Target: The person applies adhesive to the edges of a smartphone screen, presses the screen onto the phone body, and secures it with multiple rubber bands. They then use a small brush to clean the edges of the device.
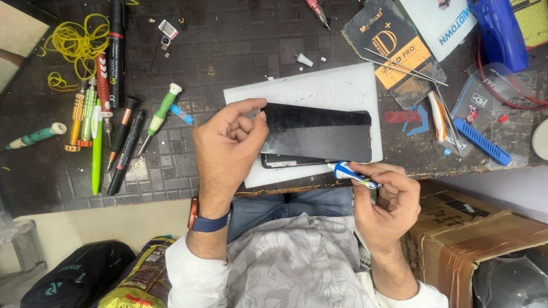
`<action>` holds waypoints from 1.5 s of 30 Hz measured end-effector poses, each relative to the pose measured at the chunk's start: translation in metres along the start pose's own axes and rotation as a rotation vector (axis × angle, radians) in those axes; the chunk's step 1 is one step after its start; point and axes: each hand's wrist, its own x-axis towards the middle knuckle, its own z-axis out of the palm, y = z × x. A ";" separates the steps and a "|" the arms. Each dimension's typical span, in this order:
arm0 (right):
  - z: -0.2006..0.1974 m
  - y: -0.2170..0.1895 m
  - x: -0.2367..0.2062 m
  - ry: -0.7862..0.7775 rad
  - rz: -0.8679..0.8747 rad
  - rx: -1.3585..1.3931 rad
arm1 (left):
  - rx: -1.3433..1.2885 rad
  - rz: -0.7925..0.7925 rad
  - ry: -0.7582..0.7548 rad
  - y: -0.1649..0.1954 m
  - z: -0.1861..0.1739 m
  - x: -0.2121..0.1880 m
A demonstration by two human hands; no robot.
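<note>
phone screen: a black glass panel (317, 134), lying flat on a white mat at the middle of the table (240, 45), dark and unlit
black packet: flat, black with an orange panel (394, 51), upper right of the mat
white packet: pale card (442, 20) at the top edge, partly under a blue tool
clear sleeves: see-through wrappers (485, 105) at the right
cardboard box: brown, taped (474, 234), below the table edge
snack bag: yellow and dark (142, 279), bottom left
</note>
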 end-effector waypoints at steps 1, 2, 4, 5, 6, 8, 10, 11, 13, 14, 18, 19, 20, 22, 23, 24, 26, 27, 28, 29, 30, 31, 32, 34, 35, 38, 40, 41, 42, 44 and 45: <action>0.000 0.001 -0.001 0.007 0.004 0.004 | -0.005 0.002 -0.001 0.000 0.000 0.000; 0.000 0.002 -0.002 0.018 0.022 0.019 | -0.010 0.003 -0.002 0.000 0.000 0.000; -0.001 0.004 -0.004 0.038 0.055 0.050 | -0.006 0.000 -0.001 0.000 -0.001 0.000; -0.001 0.006 -0.005 0.048 0.064 0.061 | -0.004 0.000 -0.001 0.000 -0.001 0.000; -0.001 0.008 -0.006 0.057 0.074 0.074 | -0.011 -0.003 -0.002 0.000 -0.001 0.000; 0.000 0.013 -0.006 0.070 0.055 0.102 | -0.027 -0.010 -0.003 0.000 0.001 0.000; 0.001 0.019 -0.005 0.072 -0.001 0.137 | -0.045 -0.035 -0.002 0.000 0.001 0.001; 0.002 0.021 -0.006 0.075 -0.006 0.139 | -0.053 -0.047 0.000 0.000 0.001 0.001; 0.003 0.024 -0.007 0.084 -0.019 0.141 | -0.046 -0.049 0.005 -0.001 0.001 0.001; 0.003 0.025 -0.008 0.080 -0.027 0.136 | -0.043 -0.050 0.005 -0.001 0.001 0.001; 0.003 0.027 -0.010 0.073 -0.037 0.126 | -0.044 -0.030 0.001 -0.002 0.001 0.002; 0.004 0.028 -0.010 0.071 -0.035 0.128 | -0.037 -0.027 0.003 -0.003 0.001 0.002; 0.004 0.028 -0.011 0.070 -0.030 0.126 | -0.030 -0.024 0.005 -0.003 0.001 0.002; 0.006 0.028 -0.012 0.069 -0.022 0.121 | -0.034 -0.024 0.005 -0.003 0.001 0.002; 0.007 0.028 -0.012 0.066 -0.016 0.125 | -0.036 -0.024 0.005 -0.004 0.001 0.002; 0.008 0.027 -0.013 0.062 -0.010 0.129 | -0.040 -0.021 0.007 -0.004 0.001 0.002; 0.010 0.027 -0.013 0.056 0.000 0.136 | -0.048 -0.017 0.011 -0.004 0.001 0.002; 0.010 0.026 -0.013 0.053 0.003 0.140 | -0.050 -0.018 0.012 -0.004 0.001 0.002; 0.011 0.026 -0.013 0.049 0.009 0.144 | -0.051 -0.020 0.013 -0.004 0.001 0.002; 0.011 0.025 -0.014 0.047 0.009 0.140 | -0.053 -0.023 0.015 -0.004 0.000 0.001; 0.011 0.025 -0.013 0.047 0.009 0.136 | -0.058 -0.024 0.013 -0.004 0.001 0.001; 0.011 0.025 -0.013 0.047 0.009 0.132 | -0.062 -0.025 0.012 -0.004 0.001 0.001; 0.011 0.024 -0.012 0.044 0.008 0.133 | -0.067 -0.027 0.011 -0.004 0.001 0.001; 0.010 0.024 -0.011 0.040 0.003 0.136 | -0.054 -0.023 0.012 -0.004 0.000 0.001; 0.010 0.025 -0.010 0.039 -0.002 0.135 | -0.048 -0.021 0.013 -0.004 0.000 0.001; 0.009 0.025 -0.009 0.037 -0.011 0.129 | -0.044 -0.022 0.018 -0.004 0.000 0.001; 0.009 0.025 -0.010 0.042 -0.013 0.121 | -0.054 -0.019 0.015 -0.005 0.001 0.002; 0.008 0.025 -0.010 0.046 -0.006 0.119 | -0.059 -0.016 0.013 -0.005 0.001 0.002; 0.008 0.025 -0.010 0.050 0.000 0.118 | -0.058 -0.013 0.012 -0.005 0.001 0.002; 0.007 0.025 -0.011 0.057 0.006 0.107 | -0.054 -0.008 0.012 -0.005 0.000 0.001; 0.007 0.025 -0.011 0.062 0.006 0.097 | -0.051 -0.008 0.011 -0.005 0.000 0.001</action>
